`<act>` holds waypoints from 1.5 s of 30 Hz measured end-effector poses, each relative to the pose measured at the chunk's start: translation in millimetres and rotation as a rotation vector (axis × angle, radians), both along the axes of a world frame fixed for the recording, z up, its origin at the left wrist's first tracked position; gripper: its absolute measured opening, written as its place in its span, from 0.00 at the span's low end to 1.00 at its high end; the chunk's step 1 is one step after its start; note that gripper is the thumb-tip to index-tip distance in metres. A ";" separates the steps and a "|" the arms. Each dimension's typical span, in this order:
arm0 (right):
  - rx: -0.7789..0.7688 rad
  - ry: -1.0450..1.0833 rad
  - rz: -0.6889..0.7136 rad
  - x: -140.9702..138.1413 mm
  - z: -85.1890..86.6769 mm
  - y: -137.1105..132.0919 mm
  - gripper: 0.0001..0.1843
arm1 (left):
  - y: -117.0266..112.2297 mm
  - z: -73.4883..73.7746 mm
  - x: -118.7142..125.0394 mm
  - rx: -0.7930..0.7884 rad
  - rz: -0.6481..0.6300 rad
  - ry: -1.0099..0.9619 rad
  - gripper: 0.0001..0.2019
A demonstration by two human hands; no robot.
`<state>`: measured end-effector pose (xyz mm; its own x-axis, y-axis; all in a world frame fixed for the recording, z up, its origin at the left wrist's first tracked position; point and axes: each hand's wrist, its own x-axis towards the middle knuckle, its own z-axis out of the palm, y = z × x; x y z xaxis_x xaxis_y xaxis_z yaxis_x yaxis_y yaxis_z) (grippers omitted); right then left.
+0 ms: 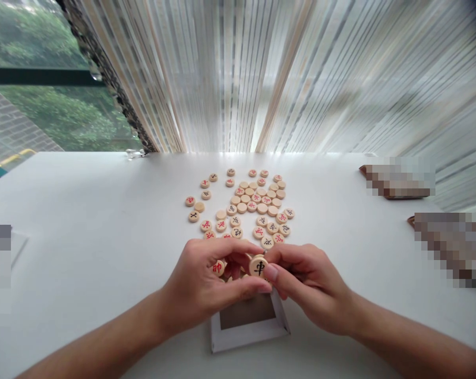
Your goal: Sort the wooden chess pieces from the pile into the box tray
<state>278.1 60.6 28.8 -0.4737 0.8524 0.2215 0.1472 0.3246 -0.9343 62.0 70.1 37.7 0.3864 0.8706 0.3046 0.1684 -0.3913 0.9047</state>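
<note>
Between the thumb and fingers of my right hand (317, 284) is a round wooden Chinese chess piece (257, 267) with a black character, tilted to face me. My left hand (206, 273) curves around from the other side, thumb and index finger apart, its fingertips close to that piece; whether they touch it I cannot tell. Through the gap in my left hand shows a chess piece with a red character (218, 268). Below both hands lies a white-rimmed open box (250, 339) with a dark inside; its far part is hidden by my hands.
Many Chinese chess pieces (252, 206) lie scattered on the white table (103, 210) beyond my hands, some face down. Two brown objects, largely pixelated, are on the right: one farther (374, 181), one nearer (414, 225). Striped curtains (230, 79) hang behind the table.
</note>
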 end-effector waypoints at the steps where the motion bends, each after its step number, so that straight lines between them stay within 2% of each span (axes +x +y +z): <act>1: 0.019 -0.004 -0.007 0.5 -0.4 0.3 0.18 | -0.1 1.3 0.6 -0.084 -0.009 -0.017 0.13; 4: 0.080 -0.022 -0.018 1.3 -0.9 0.7 0.15 | 0.4 4.6 1.9 -0.242 -0.034 -0.045 0.08; 9: 0.103 -0.020 -0.039 0.4 -2.2 -1.1 0.10 | -0.1 5.9 4.1 -0.311 -0.026 -0.117 0.05; 16: -0.095 0.119 -0.093 -2.4 -6.3 -3.8 0.08 | 1.4 4.7 3.4 -0.152 -0.002 -0.112 0.03; 20: -0.214 0.223 -0.078 -3.6 -7.7 -3.0 0.09 | 2.4 3.0 2.6 -0.141 0.002 -0.110 0.04; 27: -0.420 0.378 -0.031 -6.1 -4.0 -0.4 0.13 | -0.4 2.6 6.8 -0.468 -0.147 -0.387 0.13; 32: -0.474 0.410 -0.021 -4.9 -2.7 0.9 0.15 | 1.2 2.5 8.0 -0.576 -0.167 -0.484 0.13; 38: -0.545 0.445 -0.005 -5.1 -2.9 1.4 0.17 | 1.6 -1.7 4.7 -0.554 -0.112 -0.420 0.15; 45: -0.658 0.473 0.000 -6.5 -0.8 1.6 0.20 | -1.3 -1.6 2.9 -0.388 -0.069 -0.282 0.17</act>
